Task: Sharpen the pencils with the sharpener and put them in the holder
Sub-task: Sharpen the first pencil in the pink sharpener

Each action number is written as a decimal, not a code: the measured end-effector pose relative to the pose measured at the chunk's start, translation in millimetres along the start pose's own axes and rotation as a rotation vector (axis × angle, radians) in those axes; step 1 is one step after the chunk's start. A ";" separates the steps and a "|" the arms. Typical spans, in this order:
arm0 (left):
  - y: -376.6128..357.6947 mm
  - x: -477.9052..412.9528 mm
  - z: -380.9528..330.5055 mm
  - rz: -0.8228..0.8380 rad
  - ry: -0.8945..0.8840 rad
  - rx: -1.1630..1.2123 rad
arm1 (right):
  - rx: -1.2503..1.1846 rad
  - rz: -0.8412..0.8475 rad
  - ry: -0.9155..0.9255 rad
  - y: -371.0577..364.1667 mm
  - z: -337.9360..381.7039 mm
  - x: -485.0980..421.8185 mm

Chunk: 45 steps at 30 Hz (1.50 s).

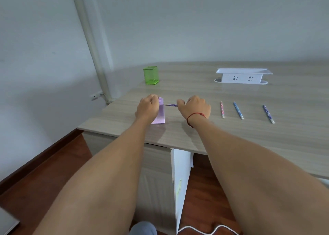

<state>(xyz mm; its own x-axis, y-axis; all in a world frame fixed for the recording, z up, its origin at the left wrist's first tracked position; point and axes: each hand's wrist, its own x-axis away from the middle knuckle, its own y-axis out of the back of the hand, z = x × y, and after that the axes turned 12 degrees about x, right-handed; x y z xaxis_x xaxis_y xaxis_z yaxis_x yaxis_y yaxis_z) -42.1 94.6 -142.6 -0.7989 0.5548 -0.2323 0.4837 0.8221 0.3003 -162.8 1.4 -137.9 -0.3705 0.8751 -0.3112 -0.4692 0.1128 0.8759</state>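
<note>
A pale purple box-shaped sharpener [160,115] stands near the desk's left front edge. My left hand [148,106] is closed over its top left side. A patterned purple pencil [170,105] lies level, its tip end at the sharpener's upper right face. My right hand [195,106] grips the pencil's other end. Three more pencils lie apart on the desk to the right: a pink one [222,109], a blue one [238,110] and a dark blue one [268,114]. The green mesh holder [151,75] stands further back on the left; nothing shows above its rim.
A white socket box with a tray top [243,76] sits at the back right of the wooden desk [231,136]. The desk's left edge drops to a red-brown floor. A white cable lies on the floor below.
</note>
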 end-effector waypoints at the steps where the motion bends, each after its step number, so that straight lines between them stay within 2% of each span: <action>1: -0.6 -0.5 1.4 -0.014 -0.010 -0.005 | 0.004 -0.005 -0.009 -0.8 0.6 -0.8; 13: -4.5 -0.3 5.8 -0.083 -0.039 -0.024 | 0.052 -0.046 -0.027 -0.7 4.4 -2.3; 19: -5.5 -1.0 6.5 -0.088 -0.048 -0.039 | 0.002 -0.029 -0.015 -10.7 12.5 -0.9; 27: -5.2 3.0 10.7 -0.134 -0.134 -0.100 | 0.057 -0.090 0.056 -15.7 24.5 -4.8; 31: -5.4 4.8 12.1 -0.145 -0.170 -0.114 | 0.030 -0.042 0.047 -20.7 30.9 -3.7; 37: -6.7 8.3 14.4 -0.231 -0.287 -0.284 | -0.033 -0.044 0.060 -25.2 37.6 -5.8; 40: -5.5 7.5 13.8 -0.213 -0.285 -0.291 | -0.029 -0.040 0.058 -24.7 38.3 -5.4; 45: -1.3 7.4 9.6 -0.060 -0.303 -0.066 | 0.007 -0.052 0.086 -27.5 38.6 -5.5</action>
<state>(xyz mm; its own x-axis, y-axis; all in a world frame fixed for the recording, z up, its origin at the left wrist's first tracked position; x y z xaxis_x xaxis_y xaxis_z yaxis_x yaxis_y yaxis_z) -45.2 98.8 -153.5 -0.6777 0.5266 -0.5133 0.4065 0.8499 0.3352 -116.9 11.7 -146.0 -0.4138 0.8244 -0.3863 -0.4841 0.1601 0.8602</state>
